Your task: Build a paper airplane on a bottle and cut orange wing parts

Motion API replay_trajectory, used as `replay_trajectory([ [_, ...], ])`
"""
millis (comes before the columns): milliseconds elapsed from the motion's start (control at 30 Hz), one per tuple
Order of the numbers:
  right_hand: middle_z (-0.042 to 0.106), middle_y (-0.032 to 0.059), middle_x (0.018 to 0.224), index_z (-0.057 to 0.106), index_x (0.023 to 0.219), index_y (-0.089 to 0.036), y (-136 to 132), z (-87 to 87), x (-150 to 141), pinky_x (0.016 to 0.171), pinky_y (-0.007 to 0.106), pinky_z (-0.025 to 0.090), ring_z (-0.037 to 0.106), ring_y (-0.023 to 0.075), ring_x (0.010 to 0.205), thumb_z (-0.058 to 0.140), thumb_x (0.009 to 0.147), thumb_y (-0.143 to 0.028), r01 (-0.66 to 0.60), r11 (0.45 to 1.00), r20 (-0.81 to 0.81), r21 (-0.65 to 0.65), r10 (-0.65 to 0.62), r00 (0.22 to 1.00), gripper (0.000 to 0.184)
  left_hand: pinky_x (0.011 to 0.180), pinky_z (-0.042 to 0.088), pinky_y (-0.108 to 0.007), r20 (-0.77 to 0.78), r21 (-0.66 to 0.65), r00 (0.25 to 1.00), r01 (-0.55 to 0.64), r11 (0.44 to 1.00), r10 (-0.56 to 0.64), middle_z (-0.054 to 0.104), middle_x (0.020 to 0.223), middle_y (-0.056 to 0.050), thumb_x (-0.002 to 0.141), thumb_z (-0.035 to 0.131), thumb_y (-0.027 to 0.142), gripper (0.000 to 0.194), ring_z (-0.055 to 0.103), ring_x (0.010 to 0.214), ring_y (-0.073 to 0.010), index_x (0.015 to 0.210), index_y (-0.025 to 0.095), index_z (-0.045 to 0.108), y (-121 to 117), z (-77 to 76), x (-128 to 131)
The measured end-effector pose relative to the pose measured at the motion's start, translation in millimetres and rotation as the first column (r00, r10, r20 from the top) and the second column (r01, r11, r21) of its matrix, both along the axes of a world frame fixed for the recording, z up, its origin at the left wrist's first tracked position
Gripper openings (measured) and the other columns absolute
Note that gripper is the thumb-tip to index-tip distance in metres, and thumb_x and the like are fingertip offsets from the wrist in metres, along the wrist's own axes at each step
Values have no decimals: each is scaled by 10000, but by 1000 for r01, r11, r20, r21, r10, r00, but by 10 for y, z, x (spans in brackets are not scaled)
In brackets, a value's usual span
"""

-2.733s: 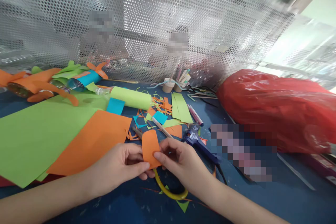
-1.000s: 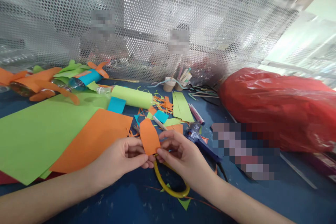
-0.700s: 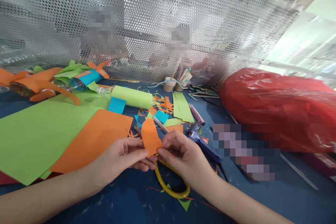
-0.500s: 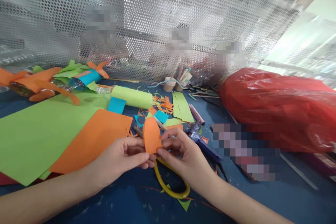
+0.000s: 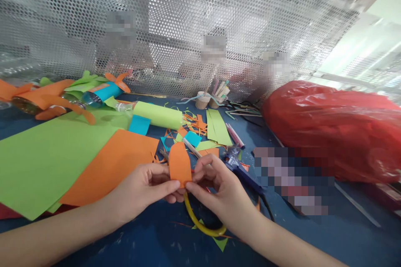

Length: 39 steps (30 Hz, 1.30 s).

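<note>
Between both hands stands a small orange paper piece (image 5: 180, 165), rounded at the top and straight at the bottom. My left hand (image 5: 156, 183) pinches its lower left edge between thumb and fingers. My right hand (image 5: 216, 183) grips the lower right corner, thumb in front. Under the hands lies a pair of scissors with a yellow handle (image 5: 203, 226), its blades mostly hidden. A blue hot glue gun (image 5: 246, 173) rests just right of my right hand. Left of the paper piece lies a larger orange sheet (image 5: 109, 167) on top of a green sheet (image 5: 53, 154).
A bottle wrapped in green paper (image 5: 158, 114) lies behind the hands, near orange scraps (image 5: 197, 123) and green strips (image 5: 217, 127). More paper-covered bottles (image 5: 46, 96) sit at the left. A red plastic bag (image 5: 328, 129) fills the right. Behind stands a perforated metal screen (image 5: 175, 16).
The orange paper piece has turned a little to face me more squarely and sits slightly lower. My right thumb has shifted slightly left along its bottom edge.
</note>
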State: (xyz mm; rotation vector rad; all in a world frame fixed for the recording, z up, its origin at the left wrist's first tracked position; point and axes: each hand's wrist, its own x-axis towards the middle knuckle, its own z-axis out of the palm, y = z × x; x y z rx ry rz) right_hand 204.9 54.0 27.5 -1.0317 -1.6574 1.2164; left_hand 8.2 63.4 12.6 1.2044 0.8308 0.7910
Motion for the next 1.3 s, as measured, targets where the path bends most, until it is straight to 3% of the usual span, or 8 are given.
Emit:
replay_trajectory([
  [200, 693, -10, 793, 670, 842, -232, -34, 32, 17, 678, 246, 507, 640, 140, 709, 658, 847, -120, -101, 949, 266, 298, 19, 964, 113, 645, 550, -244, -24, -68, 1000, -22, 997, 21, 765, 713, -18, 773, 749, 330, 154, 724, 718, -179, 787, 177, 745, -1, 40, -13],
  [367, 725, -3, 795, 702, 855, -228, -23, 25, 44, 673, 225, 523, 672, 143, 705, 688, 847, -141, -81, 933, 297, 350, -29, 955, 89, 650, 545, -211, 20, -117, 1000, -1, 993, 3, 774, 725, 2, 774, 756, 309, 108, 734, 753, -165, 772, 201, 755, 10, 55, -21],
  [533, 731, 0, 807, 690, 874, -232, -12, 11, 57, 672, 225, 529, 677, 149, 703, 656, 873, -159, -77, 909, 321, 409, -64, 945, 81, 674, 549, -218, 41, -86, 999, 37, 996, -33, 787, 825, -6, 798, 735, 301, 107, 732, 787, -166, 852, 213, 764, 6, 72, -27],
  [1033, 620, -25, 692, 579, 780, -216, -41, 12, -3, 610, 212, 494, 594, 126, 620, 567, 824, -93, -28, 933, 349, 360, -106, 931, 132, 708, 558, -220, -15, -30, 1000, 21, 999, -21, 788, 890, -23, 839, 697, 286, 148, 728, 869, -182, 950, 199, 740, -74, 26, 11],
  [1300, 581, -62, 732, 504, 978, -253, -68, 24, -27, 639, 193, 504, 612, 105, 667, 574, 825, -103, 42, 976, 164, 212, -78, 983, 225, 720, 568, -233, -7, 6, 1000, -10, 1000, 10, 793, 836, -7, 855, 655, 222, 88, 736, 822, -174, 868, 205, 741, -99, 22, 33],
])
